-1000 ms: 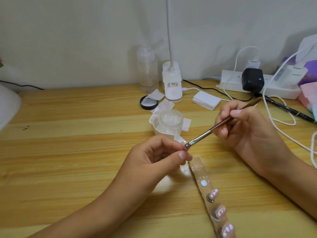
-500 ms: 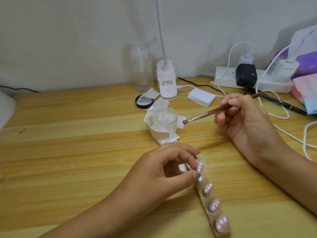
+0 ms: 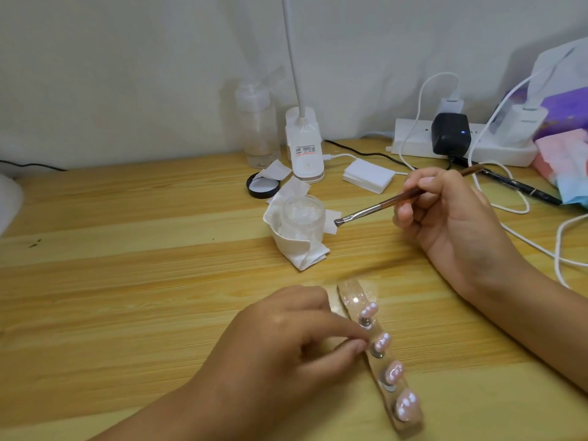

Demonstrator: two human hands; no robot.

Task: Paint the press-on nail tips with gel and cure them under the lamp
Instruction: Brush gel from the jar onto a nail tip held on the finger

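A clear holder strip lies on the wooden table at the front, carrying several pink nail tips with white dots. My left hand sits against the strip's left edge, thumb and forefinger pinching it between the first two tips. Farther back, my right hand grips a thin brown brush like a pen. The brush's metal tip hangs just right of a clear gel jar that stands in white tissue.
A white clip lamp, a clear bottle, a black lid and a stack of white pads stand at the back. A power strip, white cables and a black pen crowd the right. A white object shows at the left edge.
My left hand lowered a nail tip from the brush onto the strip, then slid down along the strip. My right hand drew the brush back toward the jar.
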